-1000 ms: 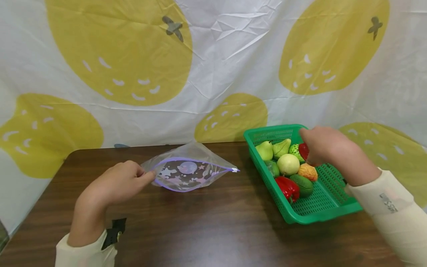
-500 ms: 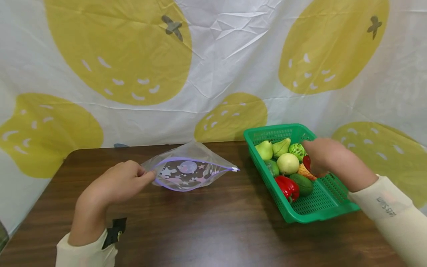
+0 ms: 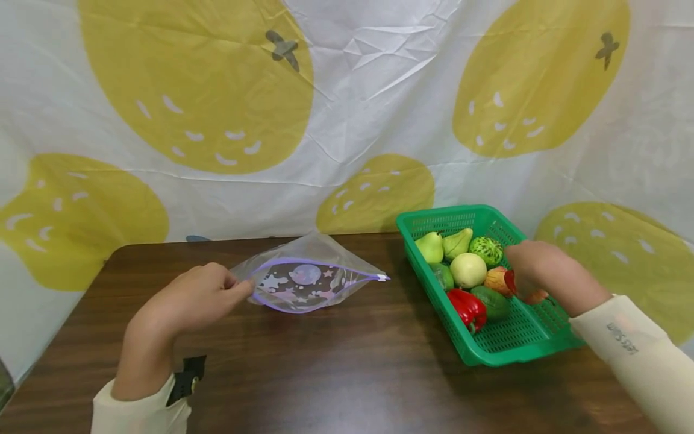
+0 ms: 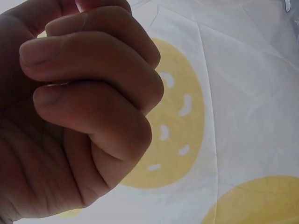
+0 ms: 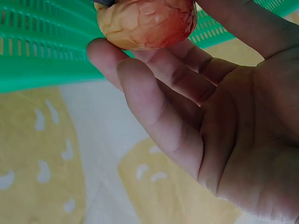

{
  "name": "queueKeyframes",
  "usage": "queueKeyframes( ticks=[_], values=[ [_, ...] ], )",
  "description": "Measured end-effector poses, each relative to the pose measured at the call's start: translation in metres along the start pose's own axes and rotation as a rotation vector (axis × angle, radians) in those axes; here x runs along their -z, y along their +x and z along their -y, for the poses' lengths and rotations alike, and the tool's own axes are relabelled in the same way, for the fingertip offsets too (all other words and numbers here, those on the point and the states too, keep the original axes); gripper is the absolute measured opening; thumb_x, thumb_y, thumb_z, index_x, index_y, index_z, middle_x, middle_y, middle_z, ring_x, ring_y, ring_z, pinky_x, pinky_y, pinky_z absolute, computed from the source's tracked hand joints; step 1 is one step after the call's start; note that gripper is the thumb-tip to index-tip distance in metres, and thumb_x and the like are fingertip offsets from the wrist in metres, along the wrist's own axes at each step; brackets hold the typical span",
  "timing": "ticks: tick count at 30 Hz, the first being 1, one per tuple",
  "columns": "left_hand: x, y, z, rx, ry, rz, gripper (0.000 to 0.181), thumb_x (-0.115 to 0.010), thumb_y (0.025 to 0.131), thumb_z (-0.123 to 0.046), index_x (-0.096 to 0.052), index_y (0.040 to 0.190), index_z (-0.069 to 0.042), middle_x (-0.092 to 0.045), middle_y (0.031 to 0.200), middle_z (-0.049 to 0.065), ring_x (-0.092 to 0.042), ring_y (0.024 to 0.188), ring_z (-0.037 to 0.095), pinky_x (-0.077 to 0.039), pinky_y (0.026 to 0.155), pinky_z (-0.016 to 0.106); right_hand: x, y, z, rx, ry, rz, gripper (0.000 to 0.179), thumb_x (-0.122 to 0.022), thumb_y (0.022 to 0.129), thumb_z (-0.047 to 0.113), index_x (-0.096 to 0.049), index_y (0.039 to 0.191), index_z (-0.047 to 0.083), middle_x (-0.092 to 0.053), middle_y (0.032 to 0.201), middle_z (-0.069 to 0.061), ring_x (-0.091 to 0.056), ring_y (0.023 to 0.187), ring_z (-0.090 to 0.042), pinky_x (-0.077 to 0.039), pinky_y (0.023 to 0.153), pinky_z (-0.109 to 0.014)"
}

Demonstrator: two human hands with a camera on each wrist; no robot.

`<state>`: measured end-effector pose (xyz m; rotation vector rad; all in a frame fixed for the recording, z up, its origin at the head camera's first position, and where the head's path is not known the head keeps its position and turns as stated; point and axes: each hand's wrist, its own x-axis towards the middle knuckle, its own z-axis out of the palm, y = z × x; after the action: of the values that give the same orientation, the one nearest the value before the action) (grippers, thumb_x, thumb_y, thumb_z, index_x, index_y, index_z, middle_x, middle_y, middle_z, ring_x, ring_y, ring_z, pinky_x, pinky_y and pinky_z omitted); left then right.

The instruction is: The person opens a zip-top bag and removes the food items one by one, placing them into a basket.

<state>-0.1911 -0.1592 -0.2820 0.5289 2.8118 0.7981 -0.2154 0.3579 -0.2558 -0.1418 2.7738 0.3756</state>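
In the head view my left hand (image 3: 200,298) pinches the left corner of a clear zip bag (image 3: 303,289) with purple edging and a printed space pattern. The bag's mouth gapes, and its white slider (image 3: 382,277) sits at the right end. The left wrist view shows that hand's curled fingers (image 4: 93,60); the bag is mostly out of that view. Over the right side of a green basket (image 3: 472,352), my right hand (image 3: 542,271) holds a wrinkled red-and-yellow apple (image 5: 147,23) with a dark stem, between thumb and fingers. From the head camera the hand hides most of it.
Inside the basket lie pears (image 3: 431,247), a patterned green fruit (image 3: 486,250), a pale round fruit (image 3: 468,269), an orange-red fruit (image 3: 496,280), an avocado-like green fruit (image 3: 490,303) and a red bell pepper (image 3: 466,307). A lemon-print cloth (image 3: 347,120) hangs behind the brown table (image 3: 347,367).
My right hand has moved toward me and slightly right within the basket, carrying the apple and uncovering the patterned green fruit. The left hand and the bag have stayed in place.
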Motion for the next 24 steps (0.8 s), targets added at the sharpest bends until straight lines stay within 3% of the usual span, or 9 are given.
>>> queueKeyframes(
  ticks=[7,10,17,21,24],
  values=[
    [-0.001,-0.002,0.002,0.014,-0.011,0.006,0.048,-0.050,0.097,-0.035,-0.036,0.055,-0.019,-0.027,0.053,-0.008,-0.025,0.050,0.009,-0.026,0.048,0.028,-0.017,0.010,-0.001,-0.005,-0.004,0.087,0.052,-0.083,0.061,-0.003,-0.053,0.104,-0.004,-0.058,0.084,-0.012,-0.052,0.061,-0.019,-0.044,0.049,-0.029],
    [-0.001,-0.002,0.002,0.017,-0.015,0.007,0.048,-0.050,0.097,-0.035,-0.036,0.055,-0.019,-0.027,0.053,-0.008,-0.025,0.050,0.009,-0.026,0.049,0.028,-0.022,0.014,-0.002,-0.010,0.007,0.109,0.057,-0.086,0.061,-0.003,-0.051,0.106,-0.006,-0.057,0.085,-0.013,-0.053,0.062,-0.020,-0.046,0.050,-0.030],
    [0.000,-0.002,0.003,0.017,-0.002,-0.005,0.049,-0.050,0.098,-0.036,-0.037,0.055,-0.018,-0.028,0.053,-0.008,-0.025,0.050,0.009,-0.026,0.048,0.028,-0.029,0.020,-0.002,0.004,-0.025,0.061,0.059,-0.092,0.058,0.004,-0.052,0.101,-0.006,-0.058,0.086,-0.015,-0.055,0.067,-0.024,-0.051,0.055,-0.034],
    [0.001,-0.002,0.004,0.013,-0.007,-0.004,0.049,-0.050,0.098,-0.036,-0.036,0.054,-0.018,-0.027,0.053,-0.008,-0.025,0.050,0.010,-0.026,0.048,0.028,-0.034,0.022,0.003,0.033,-0.073,0.077,0.043,-0.088,0.053,-0.002,-0.059,0.083,0.003,-0.055,0.077,-0.009,-0.047,0.063,-0.019,-0.047,0.050,-0.029],
    [0.001,-0.002,0.004,0.008,-0.010,-0.004,0.049,-0.050,0.098,-0.035,-0.035,0.054,-0.018,-0.027,0.053,-0.008,-0.024,0.050,0.010,-0.026,0.049,0.028,-0.041,0.024,0.006,0.093,-0.091,0.108,0.041,-0.085,0.050,-0.010,-0.058,0.067,0.016,-0.052,0.068,-0.002,-0.045,0.055,-0.014,-0.045,0.045,-0.025]
  ],
)
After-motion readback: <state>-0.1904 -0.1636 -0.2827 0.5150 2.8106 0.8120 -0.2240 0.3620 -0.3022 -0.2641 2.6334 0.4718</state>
